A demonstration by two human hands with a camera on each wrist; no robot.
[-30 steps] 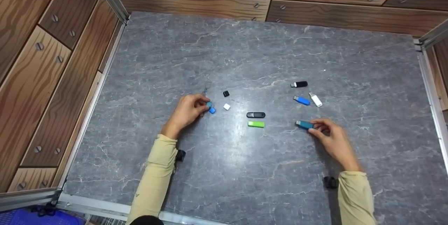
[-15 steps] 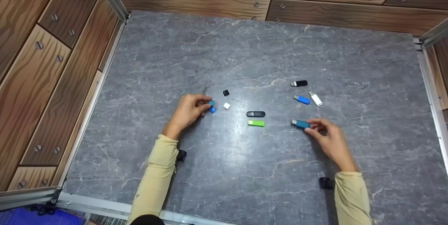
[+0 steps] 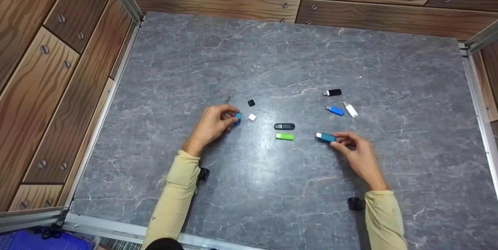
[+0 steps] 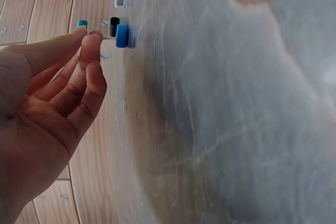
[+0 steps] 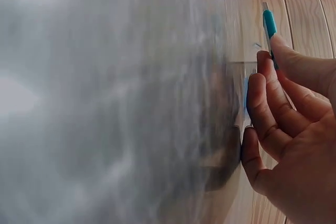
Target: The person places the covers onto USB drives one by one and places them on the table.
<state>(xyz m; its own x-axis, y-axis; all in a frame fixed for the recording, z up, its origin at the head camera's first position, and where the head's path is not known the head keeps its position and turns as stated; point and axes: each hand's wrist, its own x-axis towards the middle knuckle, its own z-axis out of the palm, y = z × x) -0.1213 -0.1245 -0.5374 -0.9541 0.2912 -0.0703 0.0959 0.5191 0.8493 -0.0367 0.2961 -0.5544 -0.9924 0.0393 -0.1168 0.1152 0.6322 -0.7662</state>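
Observation:
The left hand (image 3: 212,125) pinches a small teal cap (image 3: 238,116) between thumb and fingertips; in the left wrist view the cap (image 4: 82,23) shows above the thumb of that hand (image 4: 52,93). Just below it lies a blue cap (image 4: 122,36), mostly covered in the head view. The right hand (image 3: 360,156) pinches the rear end of a teal USB stick (image 3: 326,137), its metal plug pointing left. In the right wrist view the stick (image 5: 269,23) rises from between thumb and fingers of the right hand (image 5: 294,124), off the tabletop.
A black cap (image 3: 251,102) and a white cap (image 3: 252,117) lie right of the left hand. Between the hands are a dark stick (image 3: 284,126) and a green stick (image 3: 284,136). Beyond the right hand lie black (image 3: 332,92), blue (image 3: 335,110) and white (image 3: 350,109) uncapped sticks.
The right hand has moved left with the teal stick. The left hand has shifted slightly right with the teal cap, now over the blue cap in the head view.

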